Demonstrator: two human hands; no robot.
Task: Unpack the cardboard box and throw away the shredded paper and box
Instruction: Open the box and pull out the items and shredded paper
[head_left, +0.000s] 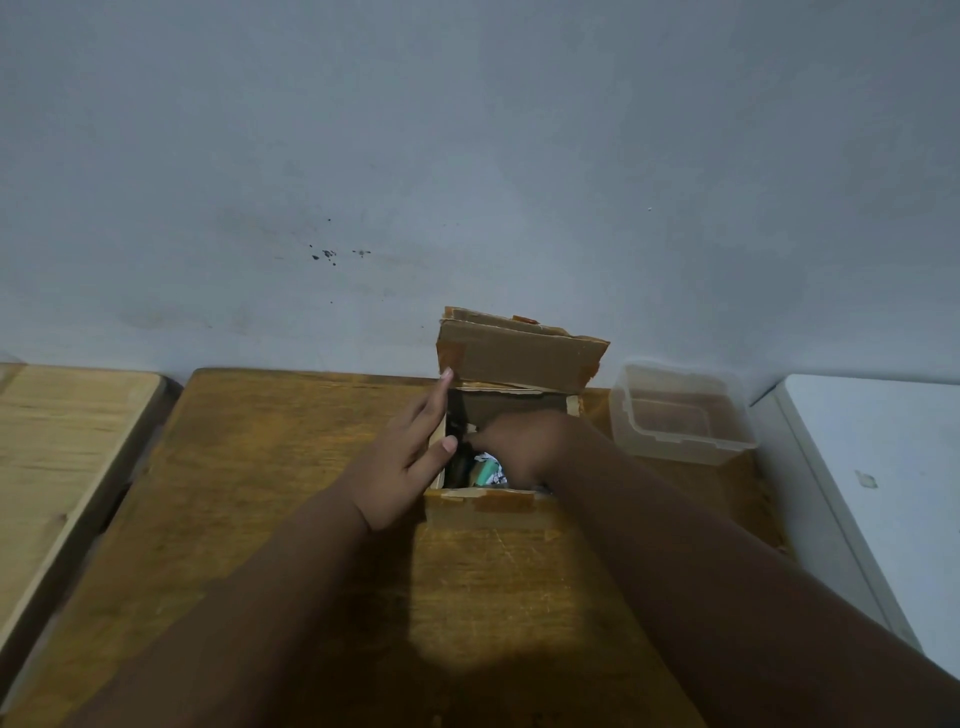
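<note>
Plain grey-blue wall (467, 156) with a few dark specks behind, and a brown wooden worktop (291, 467) under everything. The cardboard box (488, 512) sits toward the worktop's far edge, right of the middle and almost against the wall. Its lid flap (519, 361) is folded up and back, so the top is wide open for reaching in.

Our left hand (410, 457) lies flat along the box's left side, fingers straight, with the thumb resting at the rim. That isn't a closed grip. We reckon it's bracing the box so it doesn't slide or tip while the other hand digs around.

Our right hand (519, 441) is down inside the opening. It's blurred and the fingers are hidden by the box, so we can't tell whether that grip is wide, narrow or already on something.

Near the front wall inside we can see white scraps (487, 458) that look like the shredded paper, plus a green item (485, 474) we can't identify.

Just beside the box, at the worktop's far right corner, stands a clear plastic container (675, 447). Our guess is that's where unpacked stuff goes. A paler wooden top (62, 441) butts up on the left, a white surface (883, 467) on the right.

Unpacking looks barely started, and we can't see a bin.
</note>
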